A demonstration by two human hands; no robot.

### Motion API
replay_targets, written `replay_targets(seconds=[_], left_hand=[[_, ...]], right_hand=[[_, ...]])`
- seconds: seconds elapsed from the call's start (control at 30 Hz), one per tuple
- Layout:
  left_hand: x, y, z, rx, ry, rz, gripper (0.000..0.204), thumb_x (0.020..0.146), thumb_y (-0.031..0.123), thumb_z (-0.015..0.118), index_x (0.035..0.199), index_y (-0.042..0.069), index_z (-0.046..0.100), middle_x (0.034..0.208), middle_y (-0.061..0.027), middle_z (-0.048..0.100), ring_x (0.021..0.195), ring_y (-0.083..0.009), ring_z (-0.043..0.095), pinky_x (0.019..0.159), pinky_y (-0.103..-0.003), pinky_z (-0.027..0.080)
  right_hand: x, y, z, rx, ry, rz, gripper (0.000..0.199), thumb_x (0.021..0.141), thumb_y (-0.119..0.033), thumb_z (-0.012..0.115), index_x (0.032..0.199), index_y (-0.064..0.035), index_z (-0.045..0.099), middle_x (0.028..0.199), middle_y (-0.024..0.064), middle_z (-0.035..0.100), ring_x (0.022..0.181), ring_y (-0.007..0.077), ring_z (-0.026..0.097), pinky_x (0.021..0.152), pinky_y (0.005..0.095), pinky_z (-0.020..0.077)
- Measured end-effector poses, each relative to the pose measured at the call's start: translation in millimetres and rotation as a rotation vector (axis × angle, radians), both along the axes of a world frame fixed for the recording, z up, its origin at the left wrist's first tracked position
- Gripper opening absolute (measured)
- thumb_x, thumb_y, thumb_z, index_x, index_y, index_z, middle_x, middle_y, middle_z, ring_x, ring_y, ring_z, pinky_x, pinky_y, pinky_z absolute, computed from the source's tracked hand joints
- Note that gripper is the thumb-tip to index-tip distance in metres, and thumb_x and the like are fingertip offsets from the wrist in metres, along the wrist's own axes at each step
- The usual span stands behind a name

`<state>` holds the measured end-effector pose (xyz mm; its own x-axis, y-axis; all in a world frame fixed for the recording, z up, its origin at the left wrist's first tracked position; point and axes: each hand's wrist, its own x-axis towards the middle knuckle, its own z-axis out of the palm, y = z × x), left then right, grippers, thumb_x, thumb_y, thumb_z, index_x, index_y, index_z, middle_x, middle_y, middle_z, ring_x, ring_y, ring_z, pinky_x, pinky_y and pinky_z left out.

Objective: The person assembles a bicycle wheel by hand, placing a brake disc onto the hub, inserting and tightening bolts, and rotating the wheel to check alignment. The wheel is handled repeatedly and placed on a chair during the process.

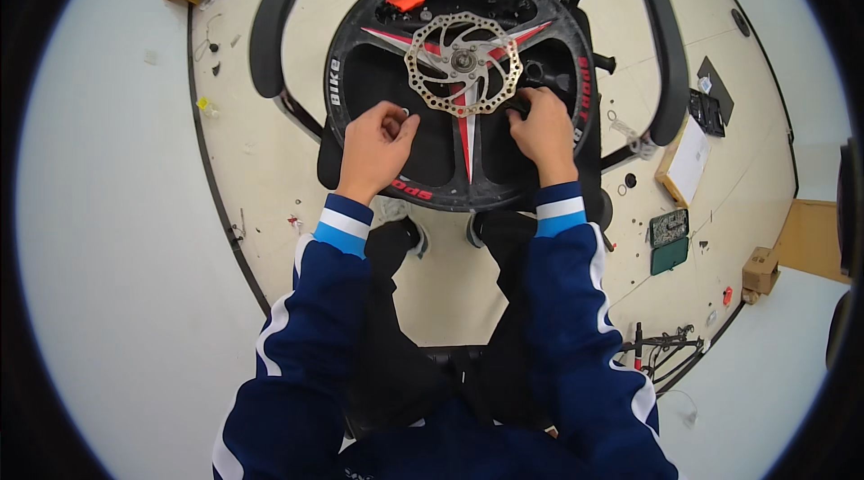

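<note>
Both hands [374,149] [545,133] apart, loosely curled

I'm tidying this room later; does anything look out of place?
Yes: a black three-spoke bicycle wheel lies flat across a black armchair, odd for a seat. Small loose black parts litter the pale tiled floor, looking untidy.

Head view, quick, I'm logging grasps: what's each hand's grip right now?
Left hand: closed, apparently holding a small pale piece.
Right hand: by the brake disc; grip cannot be told.

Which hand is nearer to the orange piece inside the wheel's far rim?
Left. The left hand is below the orange piece in the picture; the right hand is farther, below and to its right.
</note>
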<state>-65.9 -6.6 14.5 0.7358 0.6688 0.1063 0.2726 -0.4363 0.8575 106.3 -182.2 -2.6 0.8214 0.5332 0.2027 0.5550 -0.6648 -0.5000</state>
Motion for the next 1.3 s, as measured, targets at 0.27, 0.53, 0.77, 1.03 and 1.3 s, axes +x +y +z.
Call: replay_targets(seconds=[0.27,0.53,0.77,1.03,1.3], left_hand=[[37.2,13.3,-12.4,-0.049,-0.084,0.015,0.013,0.083,0.007,0.068,0.088,-0.004,0.064,0.065,-0.0080,0.061,0.051,-0.0102,0.053,0.051,-0.026,0.043],[38.4,32.9,-9.8,-0.135,-0.129,0.235,0.016,0.093,0.015,0.070,0.095,0.000,0.067,0.071,0.0025,0.059,0.059,-0.0022,0.049,0.052,-0.018,0.039],[56.9,17.3,11.7,-0.189,-0.439,0.229,0.014,0.095,0.012,0.068,0.096,-0.001,0.065,0.075,0.0019,0.059,0.063,-0.0031,0.051,0.056,-0.017,0.039],[70.8,-15.0,22.7,-0.248,-0.458,-0.136,0.028,0.086,0.004,0.076,0.112,-0.004,0.069,0.086,-0.0060,0.069,0.072,-0.0061,0.061,0.061,-0.018,0.047],[81.4,-15.2,25.9,-0.558,-0.422,-0.067,0.028,0.092,0.002,0.068,0.118,-0.009,0.064,0.092,-0.0118,0.070,0.073,-0.0118,0.065,0.062,-0.022,0.052]], right_hand=[[8.4,9.0,14.2,-0.063,0.181,-0.032,0.015,0.075,-0.013,0.076,0.085,-0.0017,0.076,0.082,0.0174,0.071,0.078,0.0370,0.068,0.073,0.0419,0.0541],[16.3,-35.3,46.0,0.152,0.245,-0.133,0.016,0.081,-0.010,0.073,0.086,0.0045,0.071,0.073,0.0175,0.069,0.063,0.0274,0.068,0.063,0.0338,0.0525],[19.6,-69.4,62.4,0.497,0.517,-0.264,0.020,0.090,-0.010,0.071,0.094,0.0098,0.070,0.073,0.0112,0.069,0.061,0.0149,0.067,0.058,0.0238,0.0525],[5.7,-49.6,70.5,0.721,0.707,-0.144,0.017,0.091,-0.007,0.069,0.094,0.0096,0.070,0.072,0.0125,0.069,0.061,0.0179,0.069,0.057,0.0267,0.0558],[-1.3,-26.7,65.5,0.671,0.865,-0.010,0.016,0.090,-0.009,0.071,0.090,0.0071,0.071,0.070,0.0103,0.068,0.059,0.0149,0.068,0.054,0.0242,0.0532]])
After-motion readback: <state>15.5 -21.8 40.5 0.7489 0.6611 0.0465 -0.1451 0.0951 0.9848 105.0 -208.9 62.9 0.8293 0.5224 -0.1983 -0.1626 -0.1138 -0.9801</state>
